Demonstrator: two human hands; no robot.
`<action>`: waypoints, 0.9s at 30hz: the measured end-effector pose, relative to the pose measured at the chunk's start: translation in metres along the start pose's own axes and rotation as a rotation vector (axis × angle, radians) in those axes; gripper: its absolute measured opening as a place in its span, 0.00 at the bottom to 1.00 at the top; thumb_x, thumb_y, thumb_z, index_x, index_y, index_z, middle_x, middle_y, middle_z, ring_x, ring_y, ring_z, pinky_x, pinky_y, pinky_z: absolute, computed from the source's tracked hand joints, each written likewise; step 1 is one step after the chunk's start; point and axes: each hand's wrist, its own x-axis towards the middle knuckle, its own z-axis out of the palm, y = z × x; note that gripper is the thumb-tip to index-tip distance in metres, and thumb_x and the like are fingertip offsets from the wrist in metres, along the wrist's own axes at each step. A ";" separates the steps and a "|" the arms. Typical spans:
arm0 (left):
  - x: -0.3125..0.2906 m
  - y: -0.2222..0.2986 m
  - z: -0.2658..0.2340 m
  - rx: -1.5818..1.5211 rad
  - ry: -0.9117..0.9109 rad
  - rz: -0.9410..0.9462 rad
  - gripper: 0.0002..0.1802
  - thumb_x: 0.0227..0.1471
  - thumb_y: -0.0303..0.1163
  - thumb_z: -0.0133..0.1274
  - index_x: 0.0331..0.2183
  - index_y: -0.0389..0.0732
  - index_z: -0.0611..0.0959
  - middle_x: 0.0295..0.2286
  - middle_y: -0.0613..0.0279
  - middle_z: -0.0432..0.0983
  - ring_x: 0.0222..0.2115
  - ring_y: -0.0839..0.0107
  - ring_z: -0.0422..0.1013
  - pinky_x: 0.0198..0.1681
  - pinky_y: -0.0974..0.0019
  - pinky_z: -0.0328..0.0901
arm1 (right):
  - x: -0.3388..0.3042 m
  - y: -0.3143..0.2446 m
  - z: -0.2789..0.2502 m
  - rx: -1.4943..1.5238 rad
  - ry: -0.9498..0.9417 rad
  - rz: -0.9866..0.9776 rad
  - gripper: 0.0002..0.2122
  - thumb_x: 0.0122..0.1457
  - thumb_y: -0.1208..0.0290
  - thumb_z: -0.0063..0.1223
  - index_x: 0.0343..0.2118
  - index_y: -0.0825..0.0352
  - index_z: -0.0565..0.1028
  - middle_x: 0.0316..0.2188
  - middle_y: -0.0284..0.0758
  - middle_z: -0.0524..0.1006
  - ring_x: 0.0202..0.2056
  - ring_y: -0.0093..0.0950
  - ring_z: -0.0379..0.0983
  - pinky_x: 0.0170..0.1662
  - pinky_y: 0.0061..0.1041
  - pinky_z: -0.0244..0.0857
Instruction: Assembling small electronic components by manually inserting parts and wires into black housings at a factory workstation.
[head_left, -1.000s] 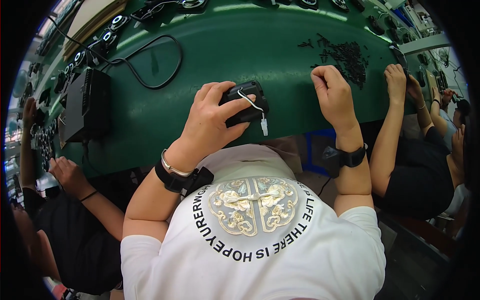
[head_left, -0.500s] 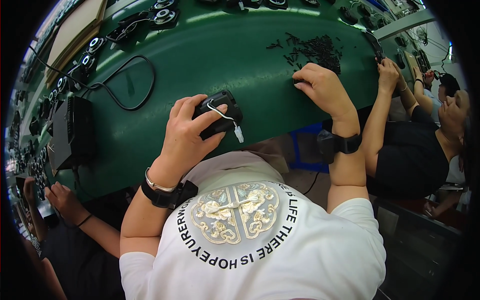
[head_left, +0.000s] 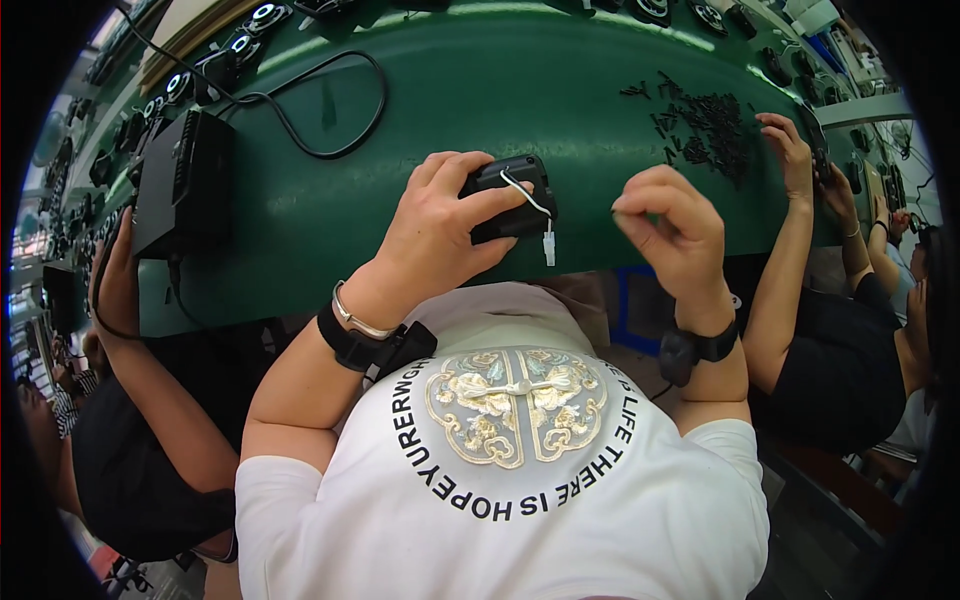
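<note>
My left hand (head_left: 440,215) is closed around a black plastic housing (head_left: 545,185), holding it over the near part of the green table. A thin white cable (head_left: 527,190) loops out of the housing and ends in a white connector (head_left: 549,248) hanging at its near side. Off to the right of the housing, my right hand (head_left: 675,230) is raised with thumb and forefinger pinched together. A tiny dark spot shows at those fingertips, too small to make out. Beyond that hand lies a pile of small black cylindrical pieces (head_left: 715,130) on the table.
A black box-shaped device (head_left: 185,185) stands at the left of the green table (head_left: 450,100), with a looped black cable (head_left: 378,105) behind it. Round speaker units (head_left: 265,15) line the far edge. Co-workers' hands (head_left: 790,150) are close on the right, and another arm (head_left: 150,385) is at the left.
My right hand has drawn back from the black pieces toward me, its fingertips still pinched. The left hand keeps its hold on the housing. The whole view has shifted as my head moved.
</note>
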 end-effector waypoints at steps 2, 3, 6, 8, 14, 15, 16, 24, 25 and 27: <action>-0.002 -0.001 -0.002 -0.002 0.013 0.011 0.27 0.31 0.28 0.67 0.41 0.52 0.84 0.45 0.49 0.72 0.46 0.50 0.68 0.50 0.52 0.65 | 0.002 -0.020 0.025 0.035 -0.170 -0.186 0.08 0.46 0.81 0.64 0.30 0.64 0.79 0.38 0.38 0.73 0.38 0.33 0.70 0.40 0.28 0.65; -0.002 -0.001 -0.002 -0.003 0.019 0.020 0.27 0.31 0.28 0.67 0.41 0.52 0.84 0.45 0.49 0.72 0.46 0.50 0.68 0.50 0.52 0.65 | 0.007 -0.020 0.037 0.036 -0.172 -0.186 0.08 0.46 0.81 0.64 0.30 0.64 0.79 0.38 0.38 0.73 0.38 0.33 0.70 0.40 0.28 0.65; -0.006 -0.003 0.000 0.008 0.022 0.027 0.27 0.31 0.29 0.67 0.41 0.51 0.84 0.44 0.50 0.73 0.46 0.50 0.68 0.50 0.52 0.64 | 0.014 -0.008 0.062 -0.186 -0.147 -0.320 0.09 0.45 0.79 0.66 0.30 0.62 0.80 0.44 0.39 0.72 0.46 0.38 0.67 0.47 0.32 0.63; -0.008 -0.004 -0.001 0.016 0.030 0.025 0.26 0.31 0.29 0.66 0.40 0.51 0.84 0.44 0.50 0.73 0.46 0.50 0.68 0.50 0.51 0.64 | 0.009 0.006 0.074 -0.228 -0.102 -0.237 0.08 0.45 0.79 0.66 0.30 0.61 0.81 0.46 0.40 0.71 0.50 0.39 0.64 0.51 0.34 0.62; -0.006 -0.006 -0.001 0.025 0.044 0.037 0.26 0.31 0.30 0.66 0.40 0.51 0.84 0.44 0.50 0.73 0.45 0.51 0.69 0.50 0.52 0.64 | 0.012 0.007 0.080 -0.307 -0.065 -0.171 0.07 0.45 0.78 0.66 0.29 0.61 0.81 0.48 0.40 0.70 0.53 0.40 0.62 0.54 0.37 0.60; -0.005 -0.006 -0.001 0.028 0.046 0.039 0.26 0.31 0.29 0.65 0.40 0.51 0.84 0.44 0.50 0.73 0.45 0.51 0.69 0.50 0.52 0.64 | 0.012 0.007 0.081 -0.298 -0.073 -0.164 0.07 0.45 0.78 0.65 0.29 0.61 0.81 0.49 0.40 0.70 0.53 0.40 0.62 0.54 0.37 0.60; -0.004 -0.006 0.000 0.023 0.044 0.045 0.26 0.31 0.29 0.65 0.40 0.51 0.84 0.44 0.50 0.73 0.45 0.51 0.69 0.50 0.52 0.64 | 0.013 0.007 0.081 -0.292 -0.077 -0.155 0.07 0.45 0.78 0.65 0.29 0.61 0.81 0.49 0.40 0.70 0.53 0.40 0.62 0.54 0.37 0.60; 0.011 0.002 0.005 0.022 0.010 0.033 0.27 0.32 0.28 0.65 0.41 0.52 0.84 0.44 0.51 0.73 0.45 0.51 0.68 0.50 0.52 0.64 | 0.010 0.010 0.069 -0.388 -0.033 -0.168 0.07 0.44 0.77 0.66 0.28 0.61 0.81 0.50 0.38 0.70 0.53 0.42 0.62 0.55 0.38 0.58; 0.012 0.003 0.006 0.026 0.005 0.021 0.27 0.32 0.28 0.65 0.42 0.52 0.84 0.44 0.51 0.73 0.45 0.51 0.68 0.50 0.52 0.64 | 0.010 0.009 0.066 -0.436 -0.026 -0.178 0.07 0.44 0.77 0.67 0.28 0.61 0.81 0.50 0.38 0.70 0.53 0.42 0.62 0.56 0.38 0.58; 0.017 0.007 0.009 0.026 -0.005 0.010 0.28 0.32 0.27 0.66 0.42 0.52 0.84 0.44 0.51 0.73 0.46 0.51 0.68 0.50 0.53 0.64 | 0.011 0.012 0.059 -0.409 -0.007 -0.179 0.08 0.44 0.77 0.67 0.28 0.61 0.81 0.49 0.37 0.71 0.53 0.42 0.63 0.55 0.38 0.59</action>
